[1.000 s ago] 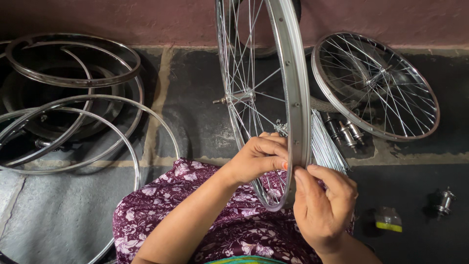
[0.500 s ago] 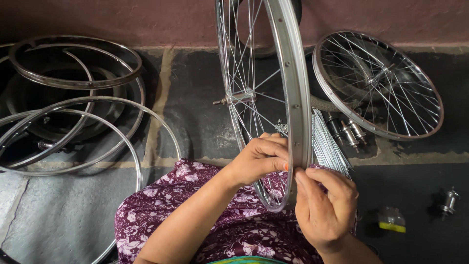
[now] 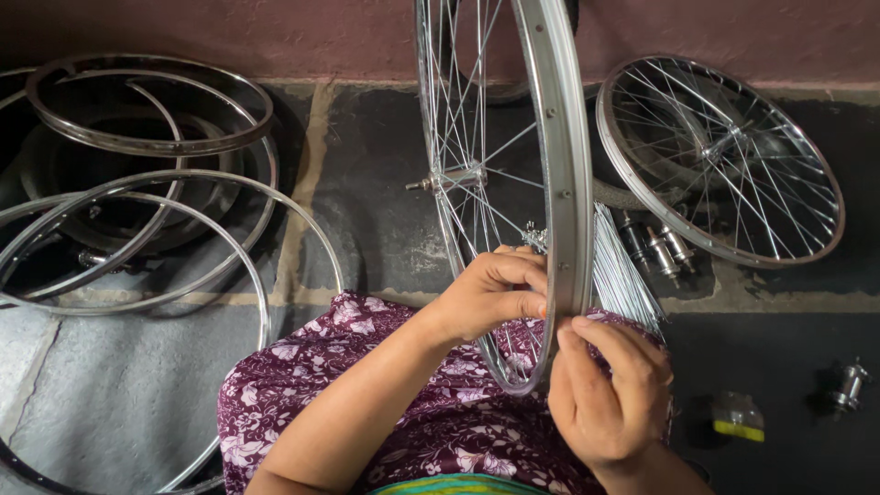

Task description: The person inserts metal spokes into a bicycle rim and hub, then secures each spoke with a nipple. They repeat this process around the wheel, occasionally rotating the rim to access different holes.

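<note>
Upright at centre on the lap: spoked wheel. Left hand gripping its rim from 9 o'clock; right hand pinching the rim's outer edge near 6 o'clock. Loose spokes just behind. Bare rims at 9 o'clock, 1 finished wheel at 2 o'clock.

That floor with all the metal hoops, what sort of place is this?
Probably a bicycle wheel workshop: bare rims piled on the floor, a finished spoked wheel lying flat, and a bundle of loose spokes beside the wheel being built.

A person seen from above wears a deep purple garment printed with small pale pink and white flowers. Both forearms are bare, sleeveless to the elbow. Just below the purple cloth, a green and yellow strip of fabric shows.
</note>
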The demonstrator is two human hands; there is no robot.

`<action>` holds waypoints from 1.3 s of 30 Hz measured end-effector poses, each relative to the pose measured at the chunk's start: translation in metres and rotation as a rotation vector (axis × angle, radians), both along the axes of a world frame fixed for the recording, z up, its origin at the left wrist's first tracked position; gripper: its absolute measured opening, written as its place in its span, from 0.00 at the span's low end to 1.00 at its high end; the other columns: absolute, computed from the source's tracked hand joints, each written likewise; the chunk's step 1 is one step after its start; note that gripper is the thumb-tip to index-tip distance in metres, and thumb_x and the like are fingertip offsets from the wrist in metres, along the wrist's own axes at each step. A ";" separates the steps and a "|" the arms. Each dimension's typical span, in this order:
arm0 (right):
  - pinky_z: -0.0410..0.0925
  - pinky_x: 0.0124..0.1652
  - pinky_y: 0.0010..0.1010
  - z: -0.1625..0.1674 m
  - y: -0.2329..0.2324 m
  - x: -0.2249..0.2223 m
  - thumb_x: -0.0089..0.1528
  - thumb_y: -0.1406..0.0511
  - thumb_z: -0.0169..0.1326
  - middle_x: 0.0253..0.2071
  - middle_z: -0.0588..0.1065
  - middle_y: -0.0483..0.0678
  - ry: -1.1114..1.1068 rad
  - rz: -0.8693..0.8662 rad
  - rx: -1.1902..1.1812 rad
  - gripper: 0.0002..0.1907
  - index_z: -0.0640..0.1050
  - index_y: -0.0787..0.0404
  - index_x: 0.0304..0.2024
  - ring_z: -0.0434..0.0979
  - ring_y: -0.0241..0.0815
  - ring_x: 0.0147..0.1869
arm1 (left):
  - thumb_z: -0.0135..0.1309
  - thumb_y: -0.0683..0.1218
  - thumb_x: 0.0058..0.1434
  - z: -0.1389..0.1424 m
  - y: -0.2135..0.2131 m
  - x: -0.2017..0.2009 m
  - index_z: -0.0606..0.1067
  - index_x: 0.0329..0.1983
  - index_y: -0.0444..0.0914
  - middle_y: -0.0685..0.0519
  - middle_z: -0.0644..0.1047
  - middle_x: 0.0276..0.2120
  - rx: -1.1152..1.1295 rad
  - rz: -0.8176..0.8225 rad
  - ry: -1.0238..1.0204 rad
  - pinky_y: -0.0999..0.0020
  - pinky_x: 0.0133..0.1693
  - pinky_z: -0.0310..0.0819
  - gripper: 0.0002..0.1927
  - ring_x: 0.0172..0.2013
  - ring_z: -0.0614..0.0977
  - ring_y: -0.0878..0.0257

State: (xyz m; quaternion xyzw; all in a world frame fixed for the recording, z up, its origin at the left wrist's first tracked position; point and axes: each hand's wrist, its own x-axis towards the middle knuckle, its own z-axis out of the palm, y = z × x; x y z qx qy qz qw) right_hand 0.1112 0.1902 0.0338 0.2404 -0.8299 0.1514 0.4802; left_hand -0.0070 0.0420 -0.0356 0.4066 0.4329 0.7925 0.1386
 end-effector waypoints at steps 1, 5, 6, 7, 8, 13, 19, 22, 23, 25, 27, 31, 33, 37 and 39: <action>0.74 0.46 0.37 0.001 0.000 0.000 0.58 0.78 0.64 0.45 0.75 0.53 -0.004 0.001 0.004 0.10 0.81 0.69 0.42 0.78 0.50 0.49 | 0.63 0.42 0.65 -0.001 0.000 0.000 0.82 0.44 0.36 0.53 0.82 0.40 0.017 -0.020 -0.025 0.68 0.48 0.76 0.06 0.42 0.81 0.64; 0.73 0.44 0.39 0.007 0.003 -0.002 0.54 0.79 0.63 0.44 0.74 0.54 0.018 -0.034 0.023 0.11 0.82 0.67 0.39 0.78 0.53 0.47 | 0.65 0.42 0.63 -0.003 0.000 -0.003 0.81 0.44 0.36 0.53 0.81 0.41 0.011 -0.089 -0.041 0.67 0.48 0.77 0.08 0.41 0.81 0.65; 0.74 0.45 0.38 0.008 0.005 -0.003 0.55 0.78 0.63 0.45 0.74 0.54 0.003 0.020 0.036 0.11 0.81 0.68 0.40 0.78 0.52 0.48 | 0.66 0.42 0.63 -0.003 0.000 -0.004 0.81 0.44 0.36 0.54 0.81 0.39 0.014 -0.093 -0.041 0.68 0.46 0.76 0.08 0.40 0.81 0.65; 0.74 0.46 0.37 0.008 0.008 -0.005 0.56 0.78 0.63 0.46 0.73 0.54 -0.011 0.073 0.050 0.11 0.81 0.68 0.41 0.77 0.52 0.49 | 0.66 0.42 0.63 -0.003 0.000 -0.005 0.81 0.44 0.36 0.54 0.81 0.37 0.017 -0.098 -0.041 0.69 0.45 0.76 0.08 0.40 0.81 0.65; 0.74 0.47 0.36 0.007 0.011 -0.006 0.57 0.77 0.64 0.47 0.73 0.55 -0.024 0.126 0.064 0.11 0.80 0.68 0.42 0.77 0.52 0.50 | 0.66 0.42 0.63 -0.004 -0.001 -0.006 0.81 0.43 0.36 0.54 0.81 0.38 0.013 -0.083 0.001 0.69 0.45 0.76 0.08 0.40 0.81 0.64; 0.75 0.48 0.35 -0.019 0.021 -0.018 0.56 0.75 0.64 0.46 0.72 0.50 0.029 0.149 0.011 0.09 0.80 0.63 0.39 0.76 0.49 0.49 | 0.65 0.43 0.64 -0.004 -0.002 -0.006 0.82 0.42 0.35 0.53 0.82 0.38 0.000 -0.029 0.086 0.67 0.46 0.75 0.08 0.41 0.82 0.63; 0.72 0.43 0.30 -0.056 0.041 -0.034 0.57 0.69 0.64 0.44 0.70 0.46 0.070 0.240 -0.038 0.09 0.80 0.58 0.40 0.76 0.43 0.47 | 0.66 0.45 0.64 -0.003 -0.001 -0.010 0.82 0.44 0.36 0.53 0.82 0.40 -0.027 -0.014 0.120 0.68 0.48 0.74 0.09 0.43 0.82 0.63; 0.74 0.44 0.27 -0.063 0.047 -0.040 0.58 0.70 0.61 0.45 0.68 0.46 0.030 0.244 -0.093 0.09 0.80 0.57 0.41 0.75 0.43 0.47 | 0.63 0.46 0.69 -0.006 -0.002 -0.009 0.81 0.46 0.37 0.53 0.81 0.44 -0.128 0.004 0.057 0.66 0.54 0.73 0.08 0.48 0.80 0.63; 0.75 0.45 0.26 -0.065 0.048 -0.042 0.58 0.71 0.60 0.46 0.67 0.46 0.016 0.241 -0.126 0.09 0.80 0.56 0.41 0.74 0.43 0.47 | 0.62 0.46 0.70 -0.008 -0.001 -0.008 0.81 0.46 0.37 0.54 0.81 0.44 -0.148 0.031 0.106 0.66 0.54 0.71 0.08 0.48 0.79 0.63; 0.75 0.43 0.26 -0.064 0.050 -0.050 0.58 0.69 0.60 0.48 0.65 0.48 0.010 0.333 -0.183 0.07 0.78 0.60 0.39 0.73 0.44 0.47 | 0.60 0.47 0.72 -0.012 -0.001 -0.008 0.81 0.46 0.37 0.54 0.81 0.45 -0.181 0.073 0.171 0.67 0.54 0.69 0.08 0.49 0.78 0.63; 0.76 0.43 0.30 -0.061 0.053 -0.058 0.57 0.68 0.60 0.49 0.64 0.50 -0.011 0.408 -0.227 0.09 0.76 0.62 0.39 0.73 0.44 0.46 | 0.58 0.48 0.73 -0.015 -0.001 -0.008 0.81 0.46 0.37 0.54 0.81 0.45 -0.203 0.077 0.201 0.67 0.55 0.68 0.09 0.50 0.79 0.63; 0.80 0.41 0.38 -0.054 0.057 -0.070 0.57 0.66 0.62 0.50 0.62 0.53 -0.010 0.535 -0.257 0.19 0.69 0.68 0.43 0.73 0.45 0.45 | 0.60 0.48 0.71 -0.016 -0.001 -0.010 0.81 0.45 0.38 0.54 0.81 0.43 -0.167 0.046 0.194 0.68 0.52 0.69 0.08 0.48 0.80 0.63; 0.80 0.41 0.38 -0.052 0.056 -0.068 0.57 0.66 0.62 0.51 0.61 0.54 0.003 0.555 -0.258 0.22 0.66 0.68 0.47 0.73 0.46 0.45 | 0.62 0.48 0.66 -0.014 -0.002 -0.010 0.80 0.46 0.37 0.54 0.81 0.42 -0.143 0.004 0.109 0.68 0.46 0.71 0.11 0.43 0.80 0.64; 0.78 0.41 0.38 -0.051 0.049 -0.061 0.57 0.65 0.62 0.53 0.62 0.55 0.011 0.505 -0.229 0.25 0.66 0.66 0.51 0.74 0.49 0.47 | 0.62 0.49 0.70 -0.008 -0.005 -0.002 0.80 0.46 0.38 0.53 0.81 0.43 -0.111 0.037 0.171 0.68 0.48 0.73 0.10 0.44 0.81 0.63; 0.78 0.41 0.38 -0.051 0.048 -0.059 0.57 0.65 0.62 0.53 0.63 0.56 0.017 0.508 -0.220 0.26 0.66 0.67 0.52 0.75 0.49 0.48 | 0.60 0.49 0.73 -0.006 -0.007 0.003 0.81 0.47 0.38 0.54 0.81 0.43 -0.155 0.059 0.192 0.69 0.49 0.73 0.09 0.44 0.81 0.64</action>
